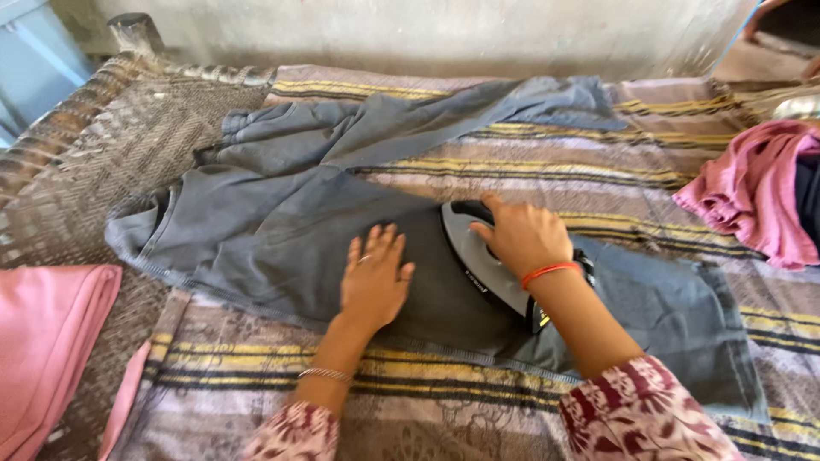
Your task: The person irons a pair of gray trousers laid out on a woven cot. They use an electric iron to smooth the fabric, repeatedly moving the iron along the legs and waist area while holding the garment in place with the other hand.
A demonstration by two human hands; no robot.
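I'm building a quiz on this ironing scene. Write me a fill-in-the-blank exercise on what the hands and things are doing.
1. The right hand grips an ____, which rests on the grey shirt.
2. The left hand lies ____ on the shirt, palm down, beside the iron.
3. The right wrist wears an ____ band.
4. At the left edge lies a folded ____ cloth.

Missing words: iron; flat; orange; pink
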